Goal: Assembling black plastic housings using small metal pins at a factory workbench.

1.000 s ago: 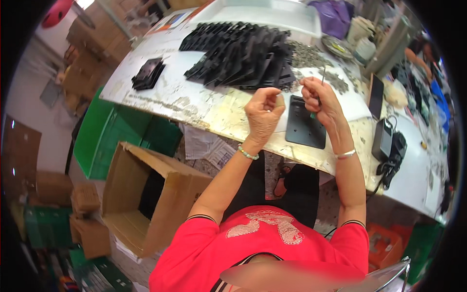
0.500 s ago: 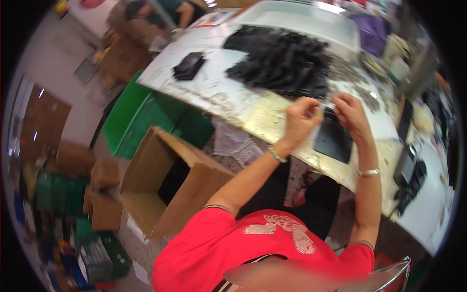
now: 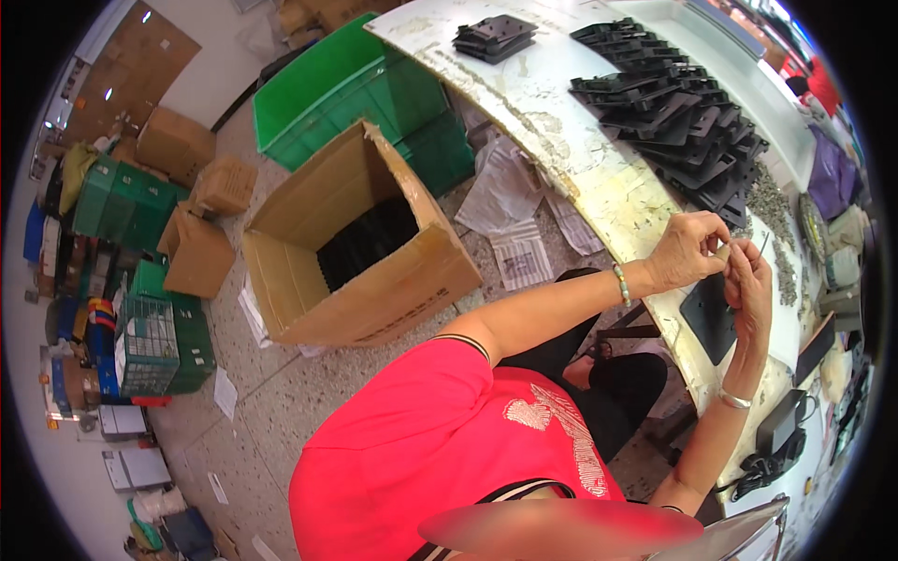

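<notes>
My left hand (image 3: 687, 251) is closed in a pinch above the near edge of the worktable. Close against it, my right hand (image 3: 748, 285) also pinches, the fingertips of both nearly meeting. What lies between the fingers is too small to make out. A thin dark rod (image 3: 765, 242) sticks up beside the right fingertips; whether that hand grips it I cannot tell. Below the hands a flat black plate (image 3: 707, 323) lies on the table, partly covered by the right hand. Just beyond them are overlapping rows of black plates (image 3: 692, 131).
Small metal pieces (image 3: 773, 210) lie scattered right of the plates. A short stack of black plates (image 3: 494, 39) sits at the table's far left. Beside the table stand an open cardboard box (image 3: 374, 313) with black contents and a green bin (image 3: 318, 103). A black cable (image 3: 772, 463) lies at right.
The view has swung left, so the table and my hands appear farther right. My hands have come together, fingertips now nearly touching. The black plate still lies under them.
</notes>
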A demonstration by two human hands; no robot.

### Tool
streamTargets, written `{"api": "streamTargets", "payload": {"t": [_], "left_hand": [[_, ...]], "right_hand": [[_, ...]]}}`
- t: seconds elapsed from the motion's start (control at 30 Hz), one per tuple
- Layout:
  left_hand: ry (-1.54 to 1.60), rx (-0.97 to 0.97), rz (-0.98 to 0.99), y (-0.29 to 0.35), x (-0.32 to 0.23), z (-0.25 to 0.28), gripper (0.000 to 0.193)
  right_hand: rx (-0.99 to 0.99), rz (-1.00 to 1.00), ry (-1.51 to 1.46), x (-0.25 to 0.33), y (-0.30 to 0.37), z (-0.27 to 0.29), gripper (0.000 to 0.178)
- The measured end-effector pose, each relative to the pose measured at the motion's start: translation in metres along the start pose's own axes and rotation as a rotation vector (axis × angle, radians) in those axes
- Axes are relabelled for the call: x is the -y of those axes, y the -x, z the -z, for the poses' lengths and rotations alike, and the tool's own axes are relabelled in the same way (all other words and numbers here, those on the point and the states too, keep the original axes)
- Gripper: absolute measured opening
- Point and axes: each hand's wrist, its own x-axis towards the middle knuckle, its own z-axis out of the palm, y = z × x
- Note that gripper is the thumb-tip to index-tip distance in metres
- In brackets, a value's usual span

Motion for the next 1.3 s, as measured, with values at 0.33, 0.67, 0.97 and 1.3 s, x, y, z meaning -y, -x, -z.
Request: {"api": "streamTargets", "payload": {"t": [0.33, 0.67, 0.97, 1.3], "left_hand": [[0.02, -0.092, -0.107, -0.001, 0.008, -0.003, 0.012], [-0.005, -0.102, -0.181, 0.003, 0.013, -0.019, 0.014], [0.07, -0.116, -0.106, 0.005, 0.015, -0.005, 0.012], [0.091, -0.018, -0.062, 0.002, 0.008, -0.007, 0.023]], "right_hand": [[0.025, -0.032, -0.026, -0.009, -0.004, -0.004, 0.024], [-0.058, -0.047, -0.107, -0.026, -0.005, 0.026, 0.03], [0.111, -0.098, -0.397, -0.043, -0.024, 0.032, 0.031], [0.117, -0.122, -0.515, -0.022, -0.006, 0.01, 0.027]]}}
